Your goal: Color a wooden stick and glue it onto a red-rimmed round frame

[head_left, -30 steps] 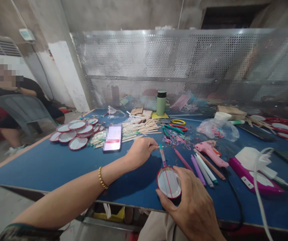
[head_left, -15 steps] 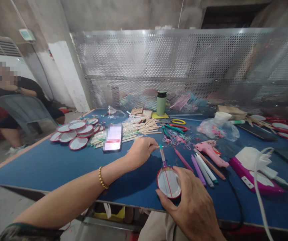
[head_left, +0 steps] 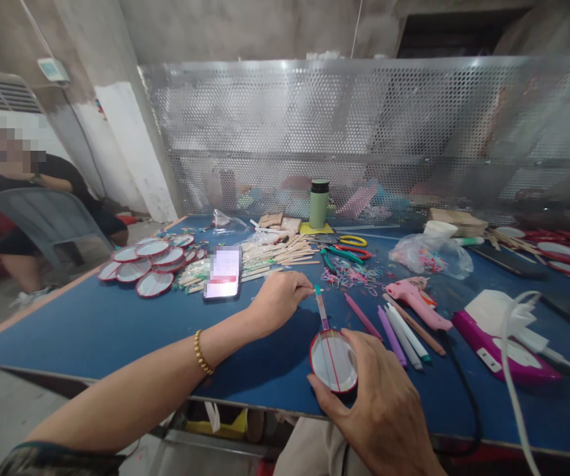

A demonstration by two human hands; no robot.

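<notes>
My right hand curls its thumb and fingers around the edge of a small round drum-like disc with a pale face and red rim, near the table's front edge. A red line crosses its face. From its far side a narrow strip, purple low down and teal at the tip, points away from me. My left hand is closed in a pinch right at the teal tip; what lies between the fingertips is too small to make out. Markers lie to the right of the disc.
A phone lies before wooden sticks and stacked red-rimmed discs. Pliers, loose elastic bands, a pink glue gun, a magenta power strip and a green bottle are around. A person sits at left.
</notes>
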